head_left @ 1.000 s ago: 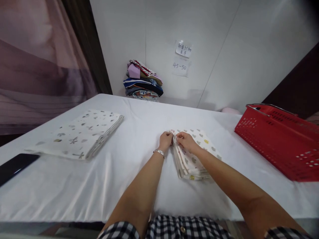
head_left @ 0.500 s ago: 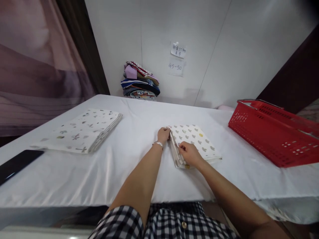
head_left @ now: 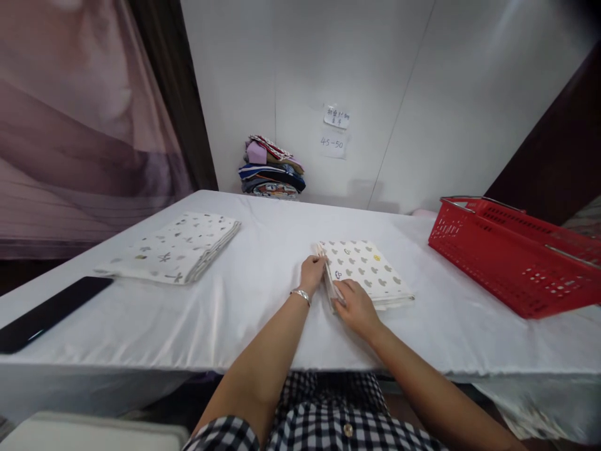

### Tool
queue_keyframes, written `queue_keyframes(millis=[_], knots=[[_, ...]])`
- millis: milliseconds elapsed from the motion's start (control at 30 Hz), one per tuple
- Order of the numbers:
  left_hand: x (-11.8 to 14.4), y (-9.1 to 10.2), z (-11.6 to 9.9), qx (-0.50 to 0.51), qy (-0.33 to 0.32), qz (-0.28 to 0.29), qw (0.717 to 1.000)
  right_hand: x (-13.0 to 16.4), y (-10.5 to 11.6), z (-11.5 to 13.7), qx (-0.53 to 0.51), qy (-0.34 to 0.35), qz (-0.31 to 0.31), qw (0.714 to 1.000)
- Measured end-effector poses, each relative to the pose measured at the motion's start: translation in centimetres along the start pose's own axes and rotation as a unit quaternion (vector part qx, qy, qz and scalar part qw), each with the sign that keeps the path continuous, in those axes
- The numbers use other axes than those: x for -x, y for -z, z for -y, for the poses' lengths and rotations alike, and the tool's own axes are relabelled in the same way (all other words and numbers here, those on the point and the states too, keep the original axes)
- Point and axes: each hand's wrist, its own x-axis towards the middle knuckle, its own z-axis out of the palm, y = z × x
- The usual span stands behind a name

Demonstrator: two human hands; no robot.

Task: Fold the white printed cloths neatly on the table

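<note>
A folded white cloth (head_left: pixel 364 263) with grey mouse-head-like prints and a few coloured ones lies flat on the white-covered table in front of me. My left hand (head_left: pixel 312 274), with a silver bracelet at the wrist, pinches the cloth's layered left edge. Nearer to me, my right hand (head_left: pixel 355 305) grips the same edge close to its front corner, thumb and fingers closed on the layers. Over on the left rests a second folded white cloth (head_left: pixel 176 247) with grey and dark prints, apart from both hands.
A red plastic basket (head_left: pixel 507 257) stands at the right. A black flat slab (head_left: pixel 56 313) lies at the table's left front. Behind the table rises a stack of folded fabrics (head_left: pixel 272 172), beside paper notes (head_left: pixel 333 144) on the wall. The white tablecloth (head_left: pixel 263 250) covers the table.
The cloth's left edge looks more closed together, and my left hand has slid a little toward me along it. My right hand is lower on the edge. The whole view has shifted slightly.
</note>
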Motion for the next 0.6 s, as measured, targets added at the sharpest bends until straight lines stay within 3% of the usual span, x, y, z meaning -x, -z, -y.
queue_keyframes(millis=[300, 600], knots=[[2.9, -0.3, -0.6, -0.039, -0.03, 0.002, 0.999, 1.6, -0.6, -1.1, 0.009, 0.08, -0.059, 0.995], [3.1, -0.4, -0.7, -0.048, -0.018, -0.007, 0.999, 1.5, -0.1, -1.0, -0.021, 0.112, -0.064, 0.991]])
